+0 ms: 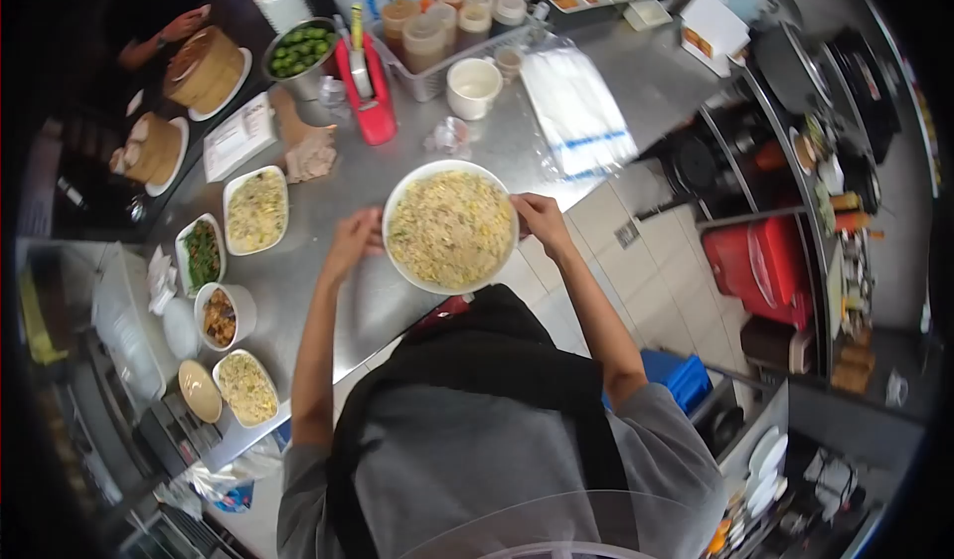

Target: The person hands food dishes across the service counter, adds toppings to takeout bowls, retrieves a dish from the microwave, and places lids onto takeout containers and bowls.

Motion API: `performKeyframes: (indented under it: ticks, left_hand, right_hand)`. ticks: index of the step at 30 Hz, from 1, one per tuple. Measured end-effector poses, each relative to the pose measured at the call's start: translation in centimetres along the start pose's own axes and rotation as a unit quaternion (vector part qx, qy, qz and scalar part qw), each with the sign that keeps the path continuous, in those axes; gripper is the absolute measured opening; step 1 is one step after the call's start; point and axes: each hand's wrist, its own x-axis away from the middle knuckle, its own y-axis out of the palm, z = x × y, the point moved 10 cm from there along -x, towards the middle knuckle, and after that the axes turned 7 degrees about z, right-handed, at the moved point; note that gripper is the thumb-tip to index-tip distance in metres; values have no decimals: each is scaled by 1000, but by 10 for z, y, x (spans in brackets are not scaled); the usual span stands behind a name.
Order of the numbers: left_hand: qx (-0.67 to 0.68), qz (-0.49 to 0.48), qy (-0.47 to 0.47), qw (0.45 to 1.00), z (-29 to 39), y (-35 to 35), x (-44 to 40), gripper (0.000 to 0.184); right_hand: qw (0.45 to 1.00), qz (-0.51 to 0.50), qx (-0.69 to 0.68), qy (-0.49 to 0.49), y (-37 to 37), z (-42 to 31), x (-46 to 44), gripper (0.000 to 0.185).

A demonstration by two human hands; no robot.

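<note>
A round white bowl [452,165] full of fried rice [450,229] is between my two hands, just above the counter's front edge. My left hand [353,245] is at its left side, with the fingertips against the outer wall and partly hidden. On the opposite side, my right hand [540,219] pinches the rim, fingers closed. A crumpled plastic wrap [449,138] lies just behind the bowl. Left of my left hand is a rectangular white dish of fried rice [255,211].
Along the left stand a dish of greens [203,253], a bowl of stew [220,318] and another rice dish [246,388]. Behind are a red tape dispenser [366,87], a white mug [474,88] and plastic bags [576,107]. Another person's hand [187,24] shows at upper left.
</note>
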Motion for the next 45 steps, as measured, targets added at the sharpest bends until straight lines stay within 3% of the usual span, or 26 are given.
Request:
performKeyframes:
  ticks: [2, 3, 4, 9, 13, 15, 17, 19, 21, 23, 25, 28, 30, 32, 34, 37, 40, 42, 43, 44, 45]
  left_hand:
    - [57, 2, 9, 998, -12, -16, 27, 37]
    - [102, 6, 15, 995, -20, 27, 39, 36]
    - [111, 34, 20, 993, -19, 26, 43, 37]
    - [52, 127, 68, 988, -10, 9, 54, 36]
    - [154, 80, -7, 985, -39, 25, 73, 33]
    - [286, 16, -39, 957, -62, 37, 84, 47]
    - [295, 36, -22, 955, -52, 36, 108, 59]
    - [305, 48, -15, 951, -46, 40, 124, 65]
    - [341, 67, -22, 937, -52, 42, 134, 69]
    - [405, 92, -35, 909, -62, 39, 138, 70]
    - [432, 126, -33, 892, -76, 32, 142, 67]
    - [456, 183, -25, 871, -86, 21, 158, 65]
    - [492, 218, 10, 843, -80, 14, 174, 67]
    - [511, 252, 21, 821, -74, 4, 189, 67]
    - [518, 280, 9, 809, -78, -9, 206, 66]
    - [540, 323, 15, 777, -65, -36, 223, 63]
    - [542, 343, 56, 765, -48, -72, 230, 59]
    - [523, 383, 65, 759, -52, -100, 229, 58]
    - [524, 384, 106, 753, -29, -112, 231, 58]
    - [533, 389, 119, 742, -20, -123, 230, 60]
    - [455, 387, 105, 795, -11, -135, 231, 61]
  right_hand:
    - [999, -10, 25, -24, 20, 1, -7, 25]
    - [998, -8, 52, -19, -13, -13, 6, 25]
    - [998, -15, 56, -22, -11, -9, 0, 24]
    - [991, -115, 49, -42, 26, -16, -19, 21]
    - [984, -171, 40, -36, 43, -13, -32, 26]
    - [971, -211, 98, -52, 62, -18, -32, 30]
    - [926, -317, 178, -102, 103, -28, -35, 29]
    - [816, -415, 354, -191, 158, -45, -29, 24]
    - [693, -370, 504, -360, 219, -73, -33, 22]
    - [733, -308, 344, -500, 272, -127, -8, 20]
    - [683, -315, 262, -604, 316, -141, 9, 22]
    - [608, -289, 368, -641, 343, -109, 9, 23]
    - [629, -281, 422, -589, 346, -88, -8, 19]
    - [629, -280, 393, -610, 338, -74, -18, 16]
    - [634, -341, 397, -569, 322, -61, -17, 12]
    - [550, -436, 489, -518, 312, -53, -5, 14]
    - [649, -392, 495, -425, 336, -134, 21, 22]
    - [796, -385, 319, -342, 377, -166, 5, 36]
    - [859, -423, 172, -232, 405, -165, -8, 44]
    - [883, -454, 10, -121, 438, -163, -24, 53]
    - [869, -482, -91, -67, 472, -166, -39, 65]
